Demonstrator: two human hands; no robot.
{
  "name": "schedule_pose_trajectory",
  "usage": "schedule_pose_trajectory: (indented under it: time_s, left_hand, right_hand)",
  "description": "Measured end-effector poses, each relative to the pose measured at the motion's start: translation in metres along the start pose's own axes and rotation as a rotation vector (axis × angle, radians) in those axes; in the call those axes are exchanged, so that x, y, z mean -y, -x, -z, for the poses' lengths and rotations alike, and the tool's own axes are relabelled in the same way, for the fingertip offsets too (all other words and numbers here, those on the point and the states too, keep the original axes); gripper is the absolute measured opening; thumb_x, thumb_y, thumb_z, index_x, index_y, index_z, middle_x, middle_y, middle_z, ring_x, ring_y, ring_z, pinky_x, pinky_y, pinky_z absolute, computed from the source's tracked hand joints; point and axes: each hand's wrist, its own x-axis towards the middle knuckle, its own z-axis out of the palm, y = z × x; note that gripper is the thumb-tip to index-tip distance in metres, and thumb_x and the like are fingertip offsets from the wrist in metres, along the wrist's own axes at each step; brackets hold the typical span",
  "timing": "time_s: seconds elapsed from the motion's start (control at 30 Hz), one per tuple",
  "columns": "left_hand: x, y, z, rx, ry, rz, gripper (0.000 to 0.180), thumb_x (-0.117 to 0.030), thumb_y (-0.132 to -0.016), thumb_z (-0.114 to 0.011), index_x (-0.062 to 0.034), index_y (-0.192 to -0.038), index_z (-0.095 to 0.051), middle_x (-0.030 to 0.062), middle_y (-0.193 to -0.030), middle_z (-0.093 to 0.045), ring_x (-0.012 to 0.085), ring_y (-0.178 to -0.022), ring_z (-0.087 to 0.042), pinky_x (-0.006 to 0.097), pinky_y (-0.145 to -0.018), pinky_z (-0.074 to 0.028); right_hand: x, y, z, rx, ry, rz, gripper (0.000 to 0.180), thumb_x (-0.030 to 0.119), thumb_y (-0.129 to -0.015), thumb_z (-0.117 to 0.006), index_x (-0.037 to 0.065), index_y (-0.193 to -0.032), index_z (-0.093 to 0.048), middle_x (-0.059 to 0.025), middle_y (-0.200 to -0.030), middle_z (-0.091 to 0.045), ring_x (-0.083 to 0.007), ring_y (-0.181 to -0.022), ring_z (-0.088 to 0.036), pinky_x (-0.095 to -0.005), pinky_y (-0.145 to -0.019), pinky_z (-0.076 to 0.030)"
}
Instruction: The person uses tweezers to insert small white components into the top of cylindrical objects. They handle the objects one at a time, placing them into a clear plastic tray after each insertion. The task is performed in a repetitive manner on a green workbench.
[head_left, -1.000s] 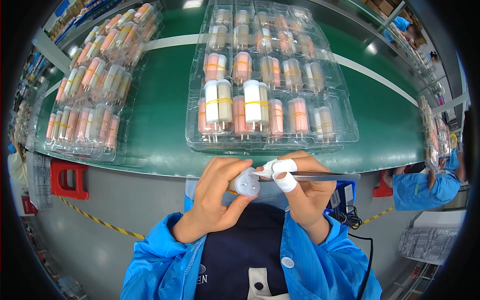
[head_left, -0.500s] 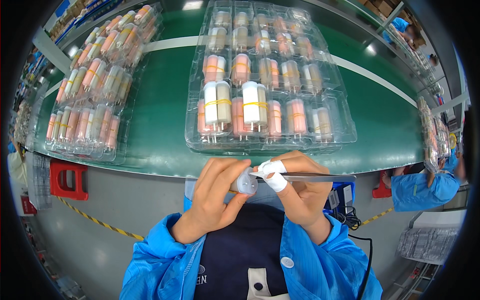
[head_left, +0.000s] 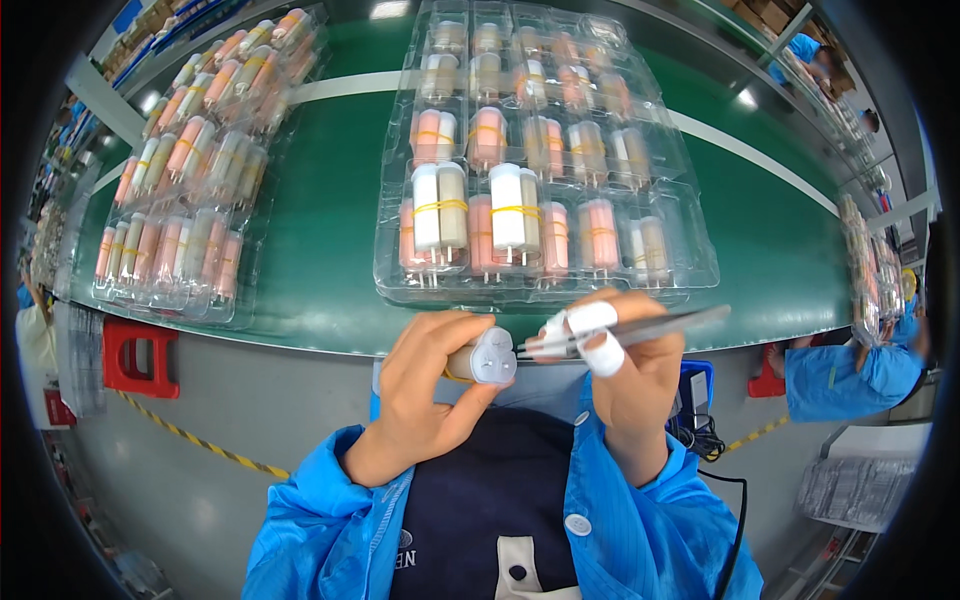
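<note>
Since the earlier frame both hands have drifted slightly right, the tweezers now levelled with the tip at the part's end face. Green conveyor belt (head_left: 320,250) spans the view, carrying a clear blister tray (head_left: 545,160) of banded white and pink cylinders ahead, and a second tray (head_left: 185,190) further left. Left hand (head_left: 425,395) is closed around a small banded cylinder pair (head_left: 484,357), held below the belt's near edge. Right hand (head_left: 625,375), fingertips taped, pinches metal tweezers (head_left: 625,331); whether the tips are together cannot be told.
</note>
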Motion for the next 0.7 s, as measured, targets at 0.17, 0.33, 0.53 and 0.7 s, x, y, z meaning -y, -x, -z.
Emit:
schedule_pose_trajectory:
  time_s: [0.17,0.33,0.53,0.7]
  left_hand:
    - [0.008,0.008,-0.008,-0.025,0.108,0.015,0.050,-0.002,-0.070,-0.077,0.0012,-0.113,-0.052,0.0171,-0.100,-0.063,0.0301,-0.087,-0.062,0.035,-0.076,-0.050]
    - [0.007,0.019,-0.012,-0.094,0.290,0.158,0.060,-0.001,-0.070,-0.077,0.0005,-0.121,-0.045,0.0157,-0.100,-0.059,0.0300,-0.088,-0.062,0.036,-0.076,-0.049]
    - [0.000,0.004,-0.002,0.051,0.009,-0.029,0.055,-0.001,-0.071,-0.072,0.0034,-0.120,-0.049,0.0183,-0.103,-0.056,0.0304,-0.092,-0.055,0.037,-0.080,-0.045]
    - [0.008,0.007,-0.007,0.025,-0.099,-0.137,0.055,0.000,-0.069,-0.072,0.0040,-0.119,-0.049,0.0190,-0.102,-0.056,0.0302,-0.090,-0.054,0.037,-0.079,-0.044]
  right_hand:
    - [-0.002,0.008,-0.002,0.130,0.218,0.037,0.019,-0.002,-0.082,-0.066,-0.003,-0.100,-0.066,-0.0167,-0.095,-0.064,-0.0202,-0.086,-0.063,-0.0310,-0.074,-0.051]
    - [-0.002,0.009,-0.004,-0.084,0.161,0.038,0.022,-0.003,-0.080,-0.068,-0.003,-0.102,-0.066,-0.0163,-0.094,-0.065,-0.0204,-0.085,-0.063,-0.0300,-0.073,-0.050]
    - [-0.004,0.012,-0.004,-0.075,0.199,0.076,0.022,-0.004,-0.078,-0.070,-0.003,-0.099,-0.067,-0.0158,-0.092,-0.067,-0.0198,-0.083,-0.065,-0.0290,-0.070,-0.052]
    - [-0.001,0.012,-0.010,-0.031,0.350,0.115,0.018,-0.002,-0.078,-0.071,-0.002,-0.096,-0.068,-0.0148,-0.088,-0.068,-0.0193,-0.079,-0.066,-0.0288,-0.067,-0.052]
